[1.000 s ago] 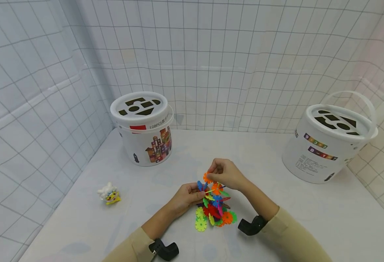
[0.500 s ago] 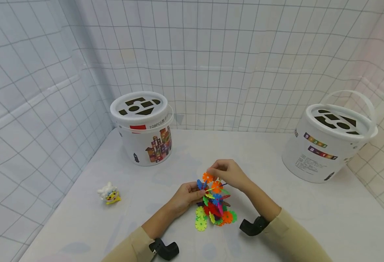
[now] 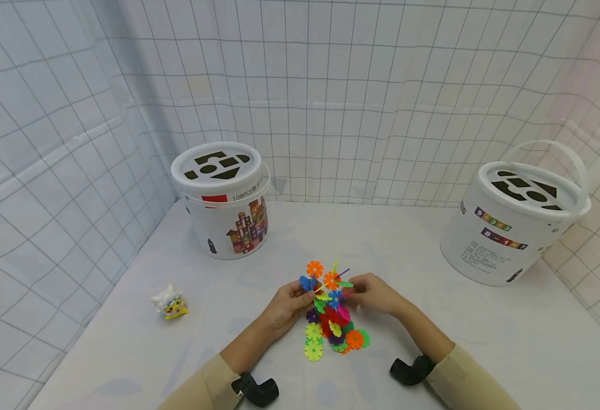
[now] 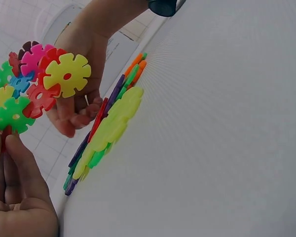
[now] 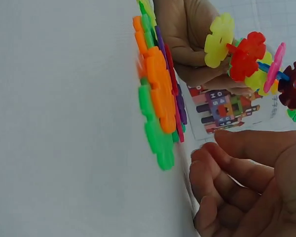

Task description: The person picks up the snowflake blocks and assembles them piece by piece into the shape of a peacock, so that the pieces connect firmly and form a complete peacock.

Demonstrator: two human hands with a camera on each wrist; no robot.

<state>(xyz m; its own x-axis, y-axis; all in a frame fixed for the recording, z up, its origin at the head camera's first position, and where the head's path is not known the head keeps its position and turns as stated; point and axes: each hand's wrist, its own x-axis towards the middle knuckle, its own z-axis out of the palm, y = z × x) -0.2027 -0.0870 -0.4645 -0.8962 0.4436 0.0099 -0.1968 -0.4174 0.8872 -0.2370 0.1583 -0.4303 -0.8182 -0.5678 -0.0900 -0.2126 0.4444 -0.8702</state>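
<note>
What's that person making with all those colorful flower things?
A person's left hand is holding up a bunch of colorful flower-shaped discs stuck together. Their right hand is close beside it, with bent fingers and nothing pinched in them. More loose discs lie in a pile on the table underneath. I can't tell what shape it's meant to be. A little toy figure sits off to the left, and two white buckets with lids stand farther back.

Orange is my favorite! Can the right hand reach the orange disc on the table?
Probably yes. The right hand looks empty, and nothing seems to block its way to the orange disc, near the right edge of the pile. The left hand holds the joined pieces.
</note>
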